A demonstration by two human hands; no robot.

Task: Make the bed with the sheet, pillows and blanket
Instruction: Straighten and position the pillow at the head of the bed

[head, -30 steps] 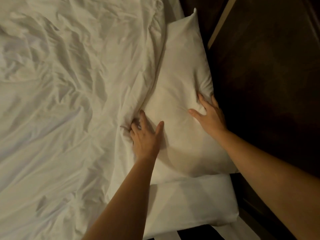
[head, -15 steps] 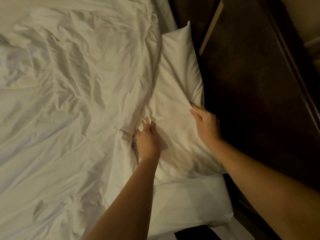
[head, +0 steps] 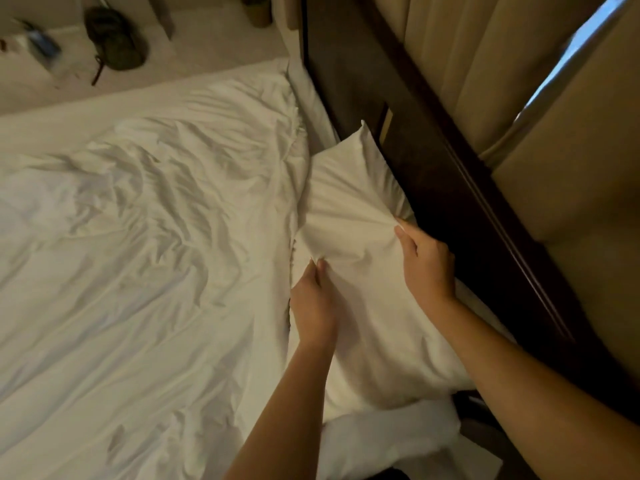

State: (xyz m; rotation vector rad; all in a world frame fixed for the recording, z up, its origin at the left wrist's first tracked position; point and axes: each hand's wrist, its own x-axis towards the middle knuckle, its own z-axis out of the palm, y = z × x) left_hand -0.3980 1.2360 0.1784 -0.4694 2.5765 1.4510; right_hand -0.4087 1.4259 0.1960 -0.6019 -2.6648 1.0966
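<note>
A white pillow [head: 353, 202] lies against the dark wooden headboard [head: 433, 174]. My left hand [head: 313, 303] pinches the pillow's fabric at its left edge, where it meets the wrinkled white blanket [head: 156, 254]. My right hand [head: 427, 268] grips the pillow's right side beside the headboard, and the cloth bunches up between the two hands. A second white pillow [head: 391, 441] lies nearer to me, partly under my forearms.
Beige curtains [head: 485, 64] hang behind the headboard, with a strip of window [head: 581, 43] showing. Past the bed's far edge, a dark bag [head: 114, 39] and small items lie on the light floor [head: 207, 46].
Both hands went from lying flat on the pillow to gripping its fabric, which now creases between them. The view has tilted up, showing the floor, curtains and window.
</note>
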